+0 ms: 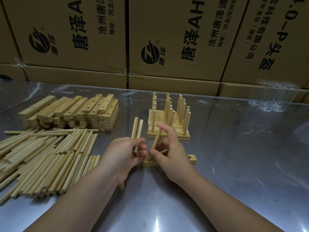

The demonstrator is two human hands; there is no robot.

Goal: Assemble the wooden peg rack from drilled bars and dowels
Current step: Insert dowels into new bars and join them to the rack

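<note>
the drilled bar (pixel 192 159) lies flat on the counter (pixel 242 164) straight in front of the person, holes up. most of it is hidden under the right hand (pixel 170 153), and only its right end, with one open hole, shows clearly. it seems set there so both hands can work over it.

the right hand's grip is closed on a single dowel (pixel 157 139), pinched low down between thumb and curled fingers, with one finger stretched out by its top. the dowel's top leans to the right and its lower end is down at the bar's left end, apparently being steered into a hole there. whether it has entered cannot be told, since fingers cover the spot.

the left hand (pixel 123 156) sits just beside, palm turned inward. its grip is closed on two spare dowels (pixel 137 131), held nearly upright and side by side, likely kept ready as the next pegs. both forearms reach in from the near edge and converge over the bar.

supplies sit to the left: a loose pile of dowels (pixel 43 158) near the left forearm, and behind it a stack of drilled bars (pixel 71 111). finished racks (pixel 168 131), pegs upright, stand just beyond the hands, apart from the working spot. cardboard boxes (pixel 175 39) wall the far side.
</note>
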